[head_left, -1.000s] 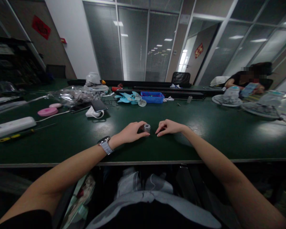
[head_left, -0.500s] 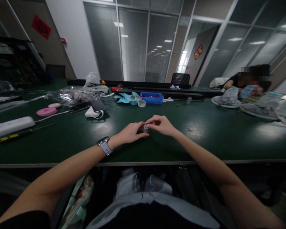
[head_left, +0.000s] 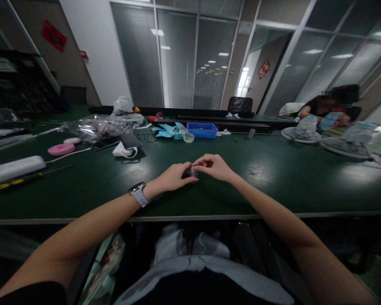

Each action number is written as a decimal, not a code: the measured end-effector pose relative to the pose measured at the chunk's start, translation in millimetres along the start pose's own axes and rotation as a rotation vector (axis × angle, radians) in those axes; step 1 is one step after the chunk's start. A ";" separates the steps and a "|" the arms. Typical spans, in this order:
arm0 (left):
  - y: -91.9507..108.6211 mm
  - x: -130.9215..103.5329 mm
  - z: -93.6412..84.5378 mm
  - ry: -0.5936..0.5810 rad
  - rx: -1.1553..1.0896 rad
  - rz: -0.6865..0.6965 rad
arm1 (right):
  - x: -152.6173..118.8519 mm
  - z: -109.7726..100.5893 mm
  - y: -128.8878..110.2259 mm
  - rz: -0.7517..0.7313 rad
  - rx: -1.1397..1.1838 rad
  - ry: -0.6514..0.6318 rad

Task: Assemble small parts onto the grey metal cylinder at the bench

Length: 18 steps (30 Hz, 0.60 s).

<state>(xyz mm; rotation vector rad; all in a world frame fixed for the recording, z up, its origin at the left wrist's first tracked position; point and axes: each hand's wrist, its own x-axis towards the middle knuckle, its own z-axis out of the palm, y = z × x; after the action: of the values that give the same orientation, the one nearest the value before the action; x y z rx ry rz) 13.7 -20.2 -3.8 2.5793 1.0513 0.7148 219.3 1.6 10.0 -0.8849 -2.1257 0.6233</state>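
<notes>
Head view, left hand [head_left: 175,176] holding metal cylinder [head_left: 194,173], right hand [head_left: 215,167] at top

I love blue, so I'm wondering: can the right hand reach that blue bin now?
Probably yes, perhaps with a lean: nothing seems to stand between the right hand and the blue bin, though that hand is at the small metal cylinder.

Left fingers [head_left: 186,165] and right fingers [head_left: 201,161] curl close together
</notes>
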 end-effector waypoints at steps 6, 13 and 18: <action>0.5 0.1 0.2 -0.004 -0.008 0.000 | -0.3 2.6 0.0 0.043 0.035 -0.023; 1.0 0.5 0.4 0.000 -0.009 0.000 | -1.6 6.3 4.0 0.099 0.153 -0.087; 0.0 -0.1 0.4 0.009 -0.008 0.014 | -3.8 4.6 5.9 0.133 0.235 -0.168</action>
<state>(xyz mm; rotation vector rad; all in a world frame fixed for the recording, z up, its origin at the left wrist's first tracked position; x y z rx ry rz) 13.8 -20.3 -4.1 2.5808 1.0323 0.7336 219.9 1.9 1.7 -0.8729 -2.0959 1.0251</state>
